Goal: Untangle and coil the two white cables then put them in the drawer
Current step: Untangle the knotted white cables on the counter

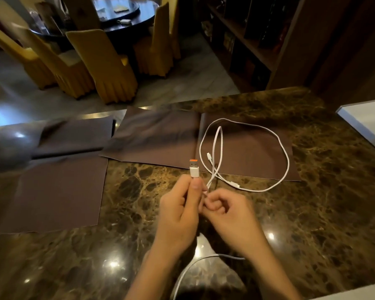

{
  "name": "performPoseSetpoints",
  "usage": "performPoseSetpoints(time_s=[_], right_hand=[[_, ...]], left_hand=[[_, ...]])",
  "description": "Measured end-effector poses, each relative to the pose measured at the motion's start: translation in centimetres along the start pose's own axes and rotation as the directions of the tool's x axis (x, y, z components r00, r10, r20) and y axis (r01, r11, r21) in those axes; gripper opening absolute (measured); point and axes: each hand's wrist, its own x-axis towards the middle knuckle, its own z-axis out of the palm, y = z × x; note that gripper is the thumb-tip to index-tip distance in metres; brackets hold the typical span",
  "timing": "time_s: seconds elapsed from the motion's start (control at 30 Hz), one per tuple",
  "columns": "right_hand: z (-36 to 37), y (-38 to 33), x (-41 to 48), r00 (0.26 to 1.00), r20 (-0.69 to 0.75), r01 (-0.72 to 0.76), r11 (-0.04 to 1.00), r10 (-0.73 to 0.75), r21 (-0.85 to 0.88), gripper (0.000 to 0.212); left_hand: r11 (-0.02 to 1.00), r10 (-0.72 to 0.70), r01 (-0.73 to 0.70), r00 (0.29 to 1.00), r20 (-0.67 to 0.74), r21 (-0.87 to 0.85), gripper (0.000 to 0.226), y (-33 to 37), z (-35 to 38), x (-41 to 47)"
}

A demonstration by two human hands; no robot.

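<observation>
A glossy brown marble table (325, 224), veined in gold, carries matte brown mats (59, 191) along its far and left sides. Near the middle of the near edge, the left hand (178, 213) pinches a boxy white USB plug (194, 169) with an orange tip, upright between thumb and fingers. Touching it, the right hand (232, 215) curls its fingers round the thin white cable (287, 156). From there the cord crosses itself and lies in one narrow and one wide rounded loop on the far mat, with two small connectors (209, 155) inside. Another white strand (186, 273) arcs under the wrists. Yellow-draped chairs (104, 66) stand beyond the table.
</observation>
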Motion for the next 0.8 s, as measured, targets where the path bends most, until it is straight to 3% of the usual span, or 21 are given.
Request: performPoseSetpoints(time_s=[0.03,0.1,0.17,0.23,0.3,0.37,0.53,0.63,0.7,0.8], right_hand=[[-0.3,-0.4,-0.2,0.999,-0.033,0.044,0.999,-0.044,0.002,0.011],[-0.7,-1.1,-0.6,0.991,0.001,0.134,0.988,-0.134,0.079,0.039],[-0.7,-1.6,-0.7,0.989,0.059,0.102,0.906,-0.138,0.411,0.047],[-0.7,-1.9,-0.5,0.992,0.079,0.031,0.799,-0.097,0.601,0.033],[-1.1,-1.9,0.1,0.990,-0.050,0.141,0.879,-0.133,0.456,0.018],[-2.0,-1.1,0.9,0.973,-0.182,0.198,0.923,-0.144,0.329,0.021],[-7.1,0.3,2.8,0.909,-0.400,0.165,0.781,0.116,0.602,0.019],[-11.2,1.0,3.7,0.823,-0.493,0.190,0.681,0.282,0.707,0.013],[-13.0,1.9,4.3,0.757,-0.562,0.153,0.745,0.334,0.649,0.007],[-11.8,2.1,5.4,0.797,-0.573,-0.022,0.957,0.192,0.290,0.027]], left_hand=[[1.000,0.008,-0.008,1.000,-0.011,0.027,0.032,0.4,-0.2,0.3],[0.994,0.050,-0.051,0.999,0.008,0.097,0.028,1.1,-0.6,1.0],[0.987,0.059,-0.073,0.994,0.097,0.145,0.026,1.6,-0.5,1.3],[0.980,0.034,-0.069,0.982,0.184,0.188,0.028,1.5,-0.2,1.2],[0.969,0.020,-0.080,0.968,0.250,0.232,0.032,1.1,-0.3,0.8],[0.965,-0.002,-0.080,0.950,0.312,0.249,0.035,0.7,-1.0,0.7],[0.938,-0.107,-0.039,0.913,0.393,0.346,0.029,-0.6,-4.9,1.6],[0.925,-0.201,0.067,0.922,0.331,0.374,0.032,-1.2,-8.2,2.7],[0.914,-0.190,0.055,0.934,0.303,0.403,0.034,-1.4,-10.1,3.5],[0.904,-0.125,-0.029,0.936,0.330,0.426,0.030,-1.0,-10.2,4.6]])
